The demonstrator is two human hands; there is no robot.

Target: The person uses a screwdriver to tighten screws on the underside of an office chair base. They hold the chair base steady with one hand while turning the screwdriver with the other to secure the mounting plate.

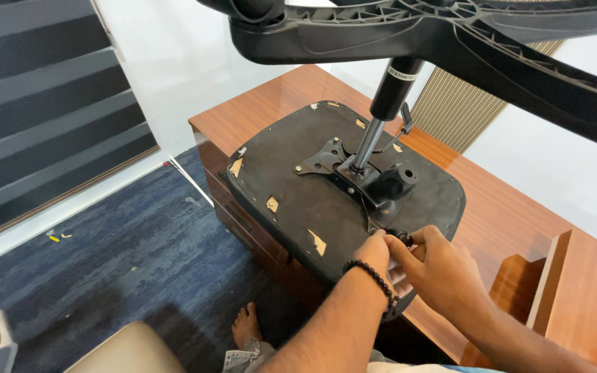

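Observation:
An office chair lies upside down on a wooden desk (506, 207), its black seat underside (291, 186) facing up. A metal mechanism plate (340, 169) with a black round knob (396, 181) carries the gas cylinder (381, 114), which rises to the black star base (450, 34) overhead. My left hand (374, 254), with a dark bead bracelet on the wrist, and my right hand (440, 269) meet at the near edge of the plate. Both pinch a small black part (404, 238) there; what exactly it is stays hidden by my fingers.
The desk has drawers (243, 221) on its front side and a raised wooden divider (547, 283) at the right. Blue carpet (119, 255) covers the floor, where my bare foot (247, 324) shows. A tan cushioned seat (129, 349) sits at the lower left.

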